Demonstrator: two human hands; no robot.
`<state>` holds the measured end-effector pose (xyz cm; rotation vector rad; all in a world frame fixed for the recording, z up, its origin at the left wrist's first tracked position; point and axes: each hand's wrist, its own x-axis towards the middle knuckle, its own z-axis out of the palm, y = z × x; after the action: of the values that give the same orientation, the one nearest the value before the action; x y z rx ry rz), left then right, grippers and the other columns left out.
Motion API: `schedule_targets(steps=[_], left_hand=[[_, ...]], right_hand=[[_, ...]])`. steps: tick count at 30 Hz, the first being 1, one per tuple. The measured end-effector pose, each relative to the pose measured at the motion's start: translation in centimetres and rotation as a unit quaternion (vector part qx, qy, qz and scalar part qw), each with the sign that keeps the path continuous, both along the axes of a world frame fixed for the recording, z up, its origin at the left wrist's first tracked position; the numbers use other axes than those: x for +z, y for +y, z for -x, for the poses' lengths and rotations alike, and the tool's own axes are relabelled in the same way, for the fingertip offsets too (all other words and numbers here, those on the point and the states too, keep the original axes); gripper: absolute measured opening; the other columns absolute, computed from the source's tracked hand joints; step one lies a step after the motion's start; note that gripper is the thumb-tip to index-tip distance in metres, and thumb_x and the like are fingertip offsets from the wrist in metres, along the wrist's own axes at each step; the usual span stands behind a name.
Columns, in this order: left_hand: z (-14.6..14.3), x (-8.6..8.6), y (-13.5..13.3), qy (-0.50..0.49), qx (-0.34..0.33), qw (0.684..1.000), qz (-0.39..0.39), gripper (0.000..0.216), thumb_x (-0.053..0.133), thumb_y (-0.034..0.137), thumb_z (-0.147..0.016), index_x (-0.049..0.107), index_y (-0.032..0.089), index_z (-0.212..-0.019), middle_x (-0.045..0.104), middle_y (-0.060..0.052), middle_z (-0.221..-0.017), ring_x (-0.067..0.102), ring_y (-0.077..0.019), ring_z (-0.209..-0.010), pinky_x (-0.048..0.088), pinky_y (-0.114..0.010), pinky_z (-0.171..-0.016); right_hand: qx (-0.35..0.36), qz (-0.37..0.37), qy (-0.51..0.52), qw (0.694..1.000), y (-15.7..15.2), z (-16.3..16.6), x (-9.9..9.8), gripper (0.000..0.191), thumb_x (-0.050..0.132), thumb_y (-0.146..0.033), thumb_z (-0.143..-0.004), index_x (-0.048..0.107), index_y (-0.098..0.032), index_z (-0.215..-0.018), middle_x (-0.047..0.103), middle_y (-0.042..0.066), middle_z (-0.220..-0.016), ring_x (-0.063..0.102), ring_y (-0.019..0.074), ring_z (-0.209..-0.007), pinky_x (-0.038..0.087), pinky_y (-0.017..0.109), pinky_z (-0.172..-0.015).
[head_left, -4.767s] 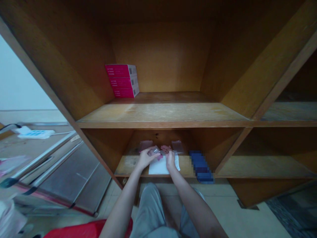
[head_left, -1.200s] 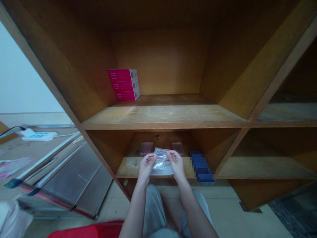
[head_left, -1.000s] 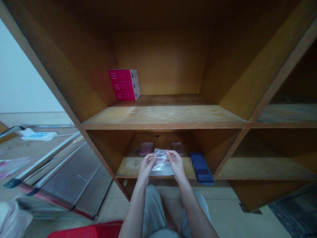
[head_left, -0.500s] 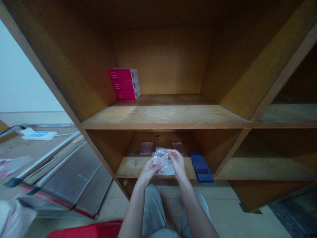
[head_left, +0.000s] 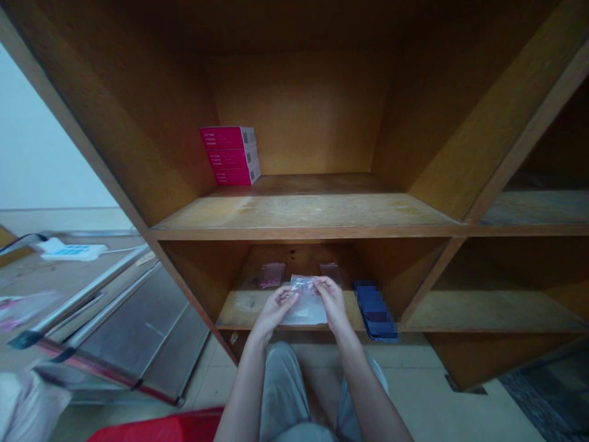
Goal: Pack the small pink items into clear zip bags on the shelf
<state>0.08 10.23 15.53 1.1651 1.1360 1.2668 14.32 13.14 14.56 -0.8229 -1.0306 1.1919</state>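
Both of my hands are at the front of the lower wooden shelf [head_left: 239, 307]. My left hand [head_left: 275, 308] and my right hand [head_left: 332, 302] each pinch an edge of a small clear plastic bag [head_left: 304, 293], held just above the shelf board. A white sheet [head_left: 309, 315] lies under the bag. Behind my hands, two more small bags with pinkish contents lie on the shelf, one at the left [head_left: 271, 275] and one at the right [head_left: 330, 271].
A blurred dark blue object [head_left: 375, 310] lies on the shelf right of my right hand. Three stacked pink boxes [head_left: 230, 156] stand at the back left of the upper shelf. A white power strip [head_left: 69, 250] lies on the floor at left; something red [head_left: 161, 427] sits below.
My hands have lowered the clear bag toward the shelf. My left hand, which was under the bag half a second ago, now pinches its left edge.
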Motion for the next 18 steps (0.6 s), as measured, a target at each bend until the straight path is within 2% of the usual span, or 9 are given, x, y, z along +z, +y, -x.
schedule_targets(steps=[2, 7, 12, 18], left_hand=[[0.1, -0.3, 0.6, -0.008, 0.039, 0.999, -0.027, 0.027, 0.063, 0.037, -0.065, 0.062, 0.015, -0.082, 0.064, -0.005, -0.083, 0.057, -0.0134, -0.075, 0.042, -0.022, -0.069], [0.0, -1.0, 2.0, -0.041, 0.103, 0.993, -0.028, 0.027, 0.064, 0.038, -0.063, 0.063, 0.014, -0.075, 0.064, -0.003, -0.072, 0.055, -0.0121, -0.063, 0.041, -0.022, -0.062], [-0.3, -1.1, 1.9, -0.033, 0.106, 0.993, -0.041, 0.025, 0.064, 0.036, -0.064, 0.065, 0.014, -0.076, 0.064, -0.004, -0.073, 0.055, -0.0122, -0.064, 0.041, -0.022, -0.062], [-0.4, -1.3, 1.6, -0.024, 0.122, 0.991, -0.054, 0.024, 0.064, 0.036, -0.063, 0.066, 0.014, -0.075, 0.065, -0.003, -0.071, 0.055, -0.0123, -0.063, 0.039, -0.021, -0.06]], right_hand=[[0.017, -0.008, -0.012, 1.0, 0.0, 0.0, 0.0, 0.017, 0.058, -0.035, -0.071, 0.059, -0.019, -0.068, 0.059, -0.001, -0.061, 0.051, 0.0127, -0.058, 0.04, 0.023, -0.058], [0.033, -0.008, -0.021, 0.999, -0.1, 0.2, -0.3, 0.019, 0.057, -0.038, -0.071, 0.06, -0.019, -0.067, 0.06, 0.0, -0.06, 0.054, 0.0139, -0.058, 0.042, 0.025, -0.06], [0.034, -0.002, 0.003, 0.999, -0.1, 0.6, -0.6, 0.019, 0.058, -0.037, -0.071, 0.062, -0.019, -0.071, 0.064, 0.001, -0.068, 0.057, 0.0151, -0.064, 0.044, 0.027, -0.066], [0.014, 0.014, 0.028, 0.999, -0.2, 0.8, -0.9, 0.021, 0.061, -0.038, -0.068, 0.062, -0.018, -0.069, 0.064, 0.002, -0.064, 0.057, 0.0147, -0.058, 0.045, 0.027, -0.061]])
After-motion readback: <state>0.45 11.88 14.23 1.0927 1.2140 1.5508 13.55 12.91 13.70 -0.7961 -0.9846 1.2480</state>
